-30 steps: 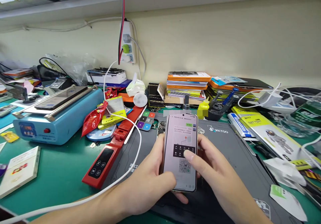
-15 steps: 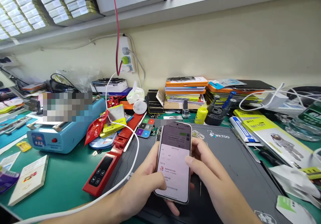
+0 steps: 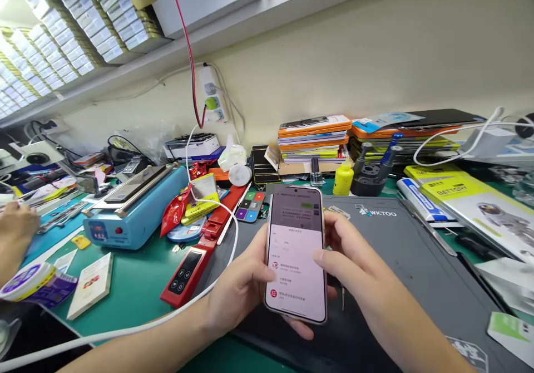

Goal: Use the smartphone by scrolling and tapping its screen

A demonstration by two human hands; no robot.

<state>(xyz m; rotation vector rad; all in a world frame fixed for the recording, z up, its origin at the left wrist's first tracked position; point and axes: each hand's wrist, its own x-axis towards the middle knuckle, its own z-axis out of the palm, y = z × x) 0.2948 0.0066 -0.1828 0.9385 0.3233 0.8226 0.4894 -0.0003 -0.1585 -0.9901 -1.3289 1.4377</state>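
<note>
A smartphone (image 3: 297,261) with a lit screen is held upright in front of me, above a dark grey work mat (image 3: 387,261). The lower part of its screen shows a white panel with lines of text and round red icons. My left hand (image 3: 242,275) grips its left edge, with the thumb over the screen's left side. From the right, my right hand (image 3: 354,256) holds the other edge, its thumb on the glass. Fingertips show below the phone. Behind the phone, part of the mat is hidden.
A red handheld device (image 3: 186,275) and a blue machine (image 3: 137,211) with a phone on top stand left. A white cable (image 3: 142,331) crosses over my left forearm. Another person's hand (image 3: 19,228) is at the far left. Battery boxes (image 3: 471,206) lie right; a yellow bottle (image 3: 343,178) stands behind.
My view has swung left, bringing another person's hand into sight. On the phone, the panel's text has shifted up and a second red icon shows. My left thumb has moved up the screen.
</note>
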